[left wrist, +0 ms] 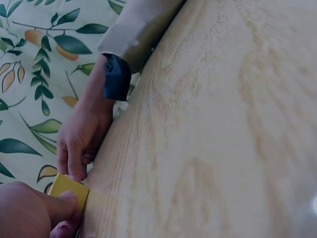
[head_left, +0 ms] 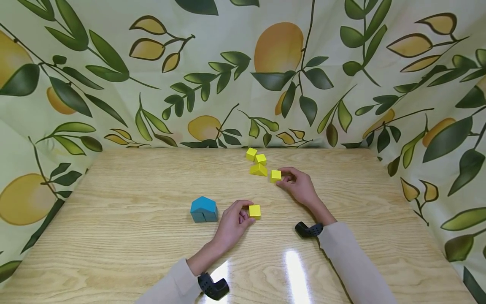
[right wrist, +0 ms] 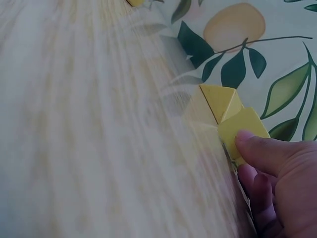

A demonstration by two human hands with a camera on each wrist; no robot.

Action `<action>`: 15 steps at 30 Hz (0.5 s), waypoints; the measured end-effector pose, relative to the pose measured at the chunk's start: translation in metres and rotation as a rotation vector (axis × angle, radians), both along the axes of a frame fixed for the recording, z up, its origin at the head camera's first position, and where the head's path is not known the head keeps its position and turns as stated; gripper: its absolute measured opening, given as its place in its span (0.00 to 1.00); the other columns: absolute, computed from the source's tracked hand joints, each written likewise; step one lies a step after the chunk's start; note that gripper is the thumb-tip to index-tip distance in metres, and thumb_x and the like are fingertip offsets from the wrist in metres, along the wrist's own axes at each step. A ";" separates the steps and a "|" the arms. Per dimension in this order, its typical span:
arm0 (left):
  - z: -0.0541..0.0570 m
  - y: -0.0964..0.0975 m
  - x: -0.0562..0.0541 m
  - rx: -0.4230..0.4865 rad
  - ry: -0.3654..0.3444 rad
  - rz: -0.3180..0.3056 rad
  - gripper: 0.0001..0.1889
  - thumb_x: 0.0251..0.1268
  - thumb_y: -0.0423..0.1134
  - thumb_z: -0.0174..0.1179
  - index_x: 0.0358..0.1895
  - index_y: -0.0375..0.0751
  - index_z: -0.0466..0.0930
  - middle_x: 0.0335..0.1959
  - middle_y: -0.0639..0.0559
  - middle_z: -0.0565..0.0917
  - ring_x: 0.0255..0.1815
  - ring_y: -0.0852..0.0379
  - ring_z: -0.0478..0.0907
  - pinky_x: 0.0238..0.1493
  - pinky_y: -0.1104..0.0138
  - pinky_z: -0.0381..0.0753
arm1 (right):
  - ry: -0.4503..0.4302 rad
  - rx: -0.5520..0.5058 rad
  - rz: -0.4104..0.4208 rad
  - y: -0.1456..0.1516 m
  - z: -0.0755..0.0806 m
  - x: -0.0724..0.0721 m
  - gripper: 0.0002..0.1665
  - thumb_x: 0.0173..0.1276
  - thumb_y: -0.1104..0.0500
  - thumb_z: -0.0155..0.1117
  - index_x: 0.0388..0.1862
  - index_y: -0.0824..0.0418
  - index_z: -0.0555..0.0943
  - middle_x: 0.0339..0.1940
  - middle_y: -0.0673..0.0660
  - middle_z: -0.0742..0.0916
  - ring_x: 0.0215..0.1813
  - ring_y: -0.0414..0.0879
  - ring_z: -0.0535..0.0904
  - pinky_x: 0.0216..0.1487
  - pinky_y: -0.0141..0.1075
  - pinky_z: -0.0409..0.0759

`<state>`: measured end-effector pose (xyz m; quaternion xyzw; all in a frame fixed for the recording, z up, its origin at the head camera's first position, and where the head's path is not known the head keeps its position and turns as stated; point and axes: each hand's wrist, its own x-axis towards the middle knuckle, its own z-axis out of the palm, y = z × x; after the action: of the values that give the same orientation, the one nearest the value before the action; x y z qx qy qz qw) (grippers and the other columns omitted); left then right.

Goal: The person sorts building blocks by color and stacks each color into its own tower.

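Between its thumb and fingers my left hand (head_left: 232,226) pinches a yellow cube (head_left: 255,212) near the middle of the table, and the left wrist view shows the thumb against the yellow cube (left wrist: 69,192). Farther back, my right hand (head_left: 298,185) pinches another yellow cube (head_left: 276,176). In the right wrist view that yellow cube (right wrist: 243,130) is in front of a yellow triangular block (right wrist: 218,101). The same triangular block (head_left: 258,169) lies just left of the right hand's cube in the head view. Left of my left hand stands a small blue block house (head_left: 203,210) with a peaked top.
Behind the triangular block lie two more yellow cubes, a front one (head_left: 260,159) and a rear one (head_left: 251,153), close to the table's back edge. The wooden table (head_left: 144,181) meets a leaf-and-fruit patterned cloth (head_left: 228,105) at the back and sides.
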<state>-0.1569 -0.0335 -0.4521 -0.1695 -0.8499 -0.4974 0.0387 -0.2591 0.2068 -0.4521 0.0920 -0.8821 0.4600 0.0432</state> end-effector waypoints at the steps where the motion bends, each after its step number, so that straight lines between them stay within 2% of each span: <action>1: 0.000 0.000 0.000 0.001 0.000 0.000 0.20 0.55 0.27 0.68 0.52 0.35 0.77 0.27 0.57 0.73 0.25 0.64 0.67 0.26 0.72 0.70 | 0.001 0.001 0.001 0.000 0.000 0.000 0.23 0.61 0.60 0.70 0.56 0.61 0.78 0.38 0.56 0.83 0.36 0.47 0.77 0.39 0.38 0.75; 7: 0.000 0.000 0.000 0.005 -0.004 0.001 0.20 0.55 0.27 0.68 0.52 0.35 0.77 0.27 0.57 0.73 0.25 0.64 0.67 0.25 0.72 0.70 | 0.003 -0.019 0.007 0.001 0.000 0.005 0.23 0.61 0.58 0.71 0.56 0.59 0.79 0.38 0.56 0.83 0.37 0.47 0.78 0.39 0.37 0.77; 15: 0.000 -0.001 0.000 0.008 -0.010 -0.003 0.20 0.55 0.27 0.68 0.52 0.35 0.76 0.27 0.57 0.73 0.25 0.64 0.68 0.26 0.72 0.71 | -0.009 -0.049 0.050 -0.003 0.005 0.027 0.24 0.60 0.54 0.72 0.55 0.56 0.79 0.34 0.53 0.83 0.34 0.47 0.77 0.34 0.34 0.75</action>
<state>-0.1565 -0.0341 -0.4518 -0.1680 -0.8480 -0.5015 0.0343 -0.2322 0.2041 -0.4470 0.1109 -0.8682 0.4827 0.0299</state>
